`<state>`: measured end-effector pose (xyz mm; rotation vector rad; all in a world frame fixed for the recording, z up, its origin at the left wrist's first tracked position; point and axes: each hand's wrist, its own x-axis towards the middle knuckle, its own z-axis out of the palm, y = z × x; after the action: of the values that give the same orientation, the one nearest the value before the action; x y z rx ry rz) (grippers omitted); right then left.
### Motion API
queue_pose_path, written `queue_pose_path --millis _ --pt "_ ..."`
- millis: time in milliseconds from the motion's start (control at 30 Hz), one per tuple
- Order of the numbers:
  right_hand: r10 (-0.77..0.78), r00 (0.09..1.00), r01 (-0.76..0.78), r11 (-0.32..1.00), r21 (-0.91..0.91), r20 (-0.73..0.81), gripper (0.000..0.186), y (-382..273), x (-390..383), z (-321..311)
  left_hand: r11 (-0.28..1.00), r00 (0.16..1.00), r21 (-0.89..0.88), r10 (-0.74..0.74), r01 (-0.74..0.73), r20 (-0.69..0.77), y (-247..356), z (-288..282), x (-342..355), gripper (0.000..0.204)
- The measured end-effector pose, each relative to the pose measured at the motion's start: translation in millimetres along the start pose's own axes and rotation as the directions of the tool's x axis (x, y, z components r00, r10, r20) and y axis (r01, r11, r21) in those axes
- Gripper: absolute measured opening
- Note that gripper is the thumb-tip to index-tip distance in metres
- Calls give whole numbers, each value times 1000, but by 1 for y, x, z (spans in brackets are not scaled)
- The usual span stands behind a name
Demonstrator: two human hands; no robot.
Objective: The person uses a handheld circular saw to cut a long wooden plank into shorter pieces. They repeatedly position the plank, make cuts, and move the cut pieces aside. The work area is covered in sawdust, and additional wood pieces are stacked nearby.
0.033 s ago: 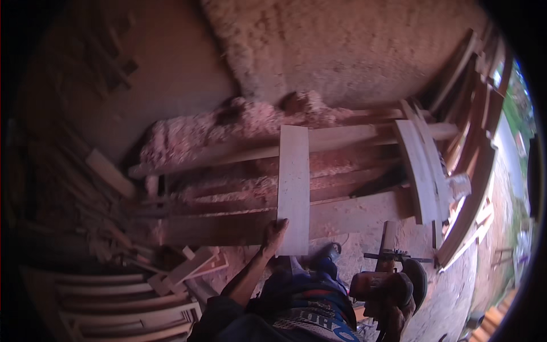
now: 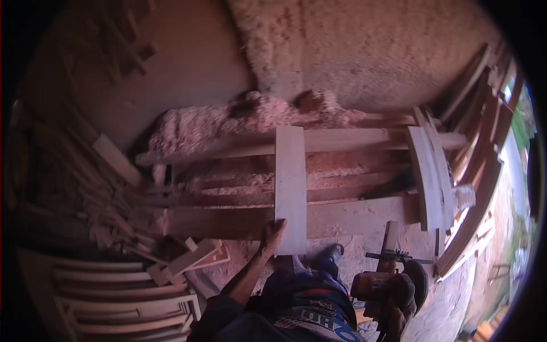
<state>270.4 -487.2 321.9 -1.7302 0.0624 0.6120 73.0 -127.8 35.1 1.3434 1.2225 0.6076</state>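
A pale, flat wooden board (image 2: 292,176) lies crosswise over the long beams of a low bench (image 2: 353,219). My left hand (image 2: 274,236) is closed on the board's left edge, close to its near end. Low on the right, my right hand (image 2: 393,322) is partly hidden under a dark handheld power tool (image 2: 382,286). With its round disc-like part, the tool looks like a circular saw. It is apart from the board, over the floor right of my legs.
More pale boards (image 2: 424,179) rest across the bench's right end. Shavings (image 2: 194,131) are heaped behind it, against the wall. Offcuts (image 2: 196,256) and slatted wooden frames (image 2: 125,308) lie at the left. Long planks (image 2: 476,194) lean at the right.
The view has shifted slightly, so the bench and wall appear further right. Against the bench, the held board sits a little further left. Both hands keep their holds.
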Motion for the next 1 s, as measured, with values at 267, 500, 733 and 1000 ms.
queue_pose_path --millis 267,500,733,1000 --pt "-47 869 152 973 -175 493 53 -17 15 107 964 834 -172 -261 202 -486 -26 -134 -97 51" --pt "-20 517 359 913 -196 856 58 -52 43 205 936 490 -88 -257 342 -833 -75 -113 -78 87" --pt "192 380 471 801 -368 905 62 -64 92 234 626 432 95 -412 774 -802 48 -95 -27 135" --pt "218 233 735 599 -318 948 42 -57 139 239 933 526 -351 -257 -85 -811 -62 -62 -44 102"
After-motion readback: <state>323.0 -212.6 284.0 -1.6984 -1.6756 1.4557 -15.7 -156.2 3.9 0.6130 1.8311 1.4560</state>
